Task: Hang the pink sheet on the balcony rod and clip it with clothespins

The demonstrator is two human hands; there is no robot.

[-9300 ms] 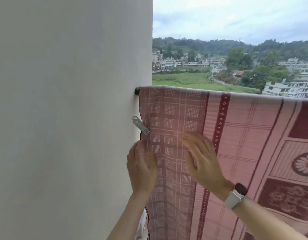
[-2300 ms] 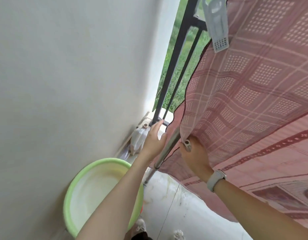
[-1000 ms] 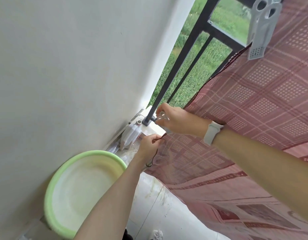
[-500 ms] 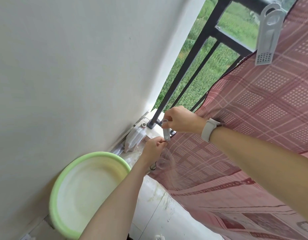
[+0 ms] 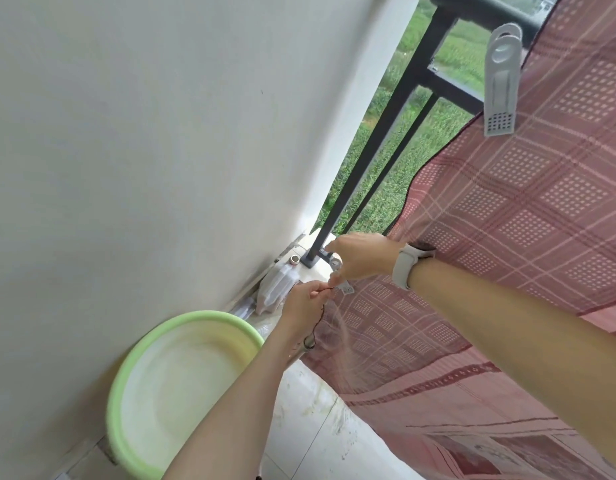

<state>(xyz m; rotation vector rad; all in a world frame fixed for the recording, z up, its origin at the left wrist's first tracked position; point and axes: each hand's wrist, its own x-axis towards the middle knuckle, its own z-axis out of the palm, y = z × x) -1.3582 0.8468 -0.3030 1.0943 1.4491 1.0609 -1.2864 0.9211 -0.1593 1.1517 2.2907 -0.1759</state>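
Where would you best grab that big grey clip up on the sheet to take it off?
Pinch the grey clip at its looped top end, coming from above near the railing. Its perforated lower end bites the pink sheet, so squeezing the free end probably opens it.

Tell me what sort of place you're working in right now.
Most likely a home balcony used for drying laundry: a dark metal railing opens onto green field, a pink sheet hangs with a large clothespin on it, and a green wash basin sits by the wall.
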